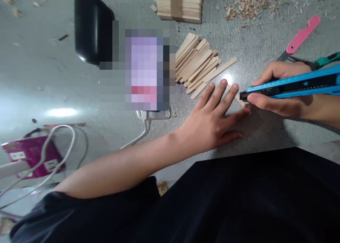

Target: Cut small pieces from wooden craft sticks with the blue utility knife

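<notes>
My left hand (212, 120) lies with its fingers spread on the table, the fingertips around a single wooden craft stick (238, 98) and pressing it down. Part of that stick is hidden under the fingers. Coming from the right, my right hand (278, 106) grips a blue box cutter (300, 84). The cutter's black tip is right over the stick, beside the left fingertips; its blade cannot be made out. Just beyond the left hand is a loose pile of craft sticks (199, 60), with one stick (221, 71) lying apart at its near edge.
A banded bundle of sticks (192, 5) and wood shavings (249, 4) lie at the back. A pink-handled knife (304, 35) and green-handled tool (325, 60) are at right. Leftward are a black case (91, 28), a blurred-out phone-like object (145, 66), a white cable (73, 140) and a purple packet (37, 154).
</notes>
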### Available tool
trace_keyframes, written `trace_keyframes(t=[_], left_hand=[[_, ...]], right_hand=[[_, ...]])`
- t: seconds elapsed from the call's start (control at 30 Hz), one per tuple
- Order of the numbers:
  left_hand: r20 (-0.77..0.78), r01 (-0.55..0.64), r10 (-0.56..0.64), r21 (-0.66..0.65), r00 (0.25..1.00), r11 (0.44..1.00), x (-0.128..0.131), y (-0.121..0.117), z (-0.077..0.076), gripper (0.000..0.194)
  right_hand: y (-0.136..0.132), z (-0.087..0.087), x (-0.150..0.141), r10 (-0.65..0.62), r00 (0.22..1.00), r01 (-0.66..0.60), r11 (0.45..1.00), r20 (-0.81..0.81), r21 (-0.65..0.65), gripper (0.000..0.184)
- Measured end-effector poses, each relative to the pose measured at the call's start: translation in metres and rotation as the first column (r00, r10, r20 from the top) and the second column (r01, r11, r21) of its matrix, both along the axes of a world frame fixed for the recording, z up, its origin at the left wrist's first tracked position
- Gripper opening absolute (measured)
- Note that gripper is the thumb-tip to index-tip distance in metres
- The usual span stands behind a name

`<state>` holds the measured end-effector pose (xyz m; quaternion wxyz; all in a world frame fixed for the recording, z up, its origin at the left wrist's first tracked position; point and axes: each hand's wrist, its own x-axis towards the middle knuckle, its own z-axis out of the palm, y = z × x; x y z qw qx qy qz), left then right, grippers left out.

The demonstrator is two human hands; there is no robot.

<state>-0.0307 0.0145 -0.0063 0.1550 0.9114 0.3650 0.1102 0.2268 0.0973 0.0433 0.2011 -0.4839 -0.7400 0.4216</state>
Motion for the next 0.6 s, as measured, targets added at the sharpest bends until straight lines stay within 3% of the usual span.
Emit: trace_keyframes(t=[0.23,0.43,0.6], left_hand=[[-0.024,-0.004,0.004,-0.008,1.0,1.0,0.001,0.0,0.003,0.083],[0.002,-0.001,0.001,-0.003,1.0,1.0,0.0,0.0,0.0,0.08],[-0.011,-0.001,0.001,-0.005,1.0,1.0,0.001,0.0,0.001,0.076]], right_hand=[[0.012,-0.002,0.006,0.082,0.996,-0.085,0.985,-0.021,-0.15,0.037],[0.01,-0.014,0.008,0.051,0.975,-0.048,0.999,-0.215,0.016,0.039],[0.011,-0.017,0.008,0.07,0.953,-0.076,0.997,-0.295,-0.008,0.048]])
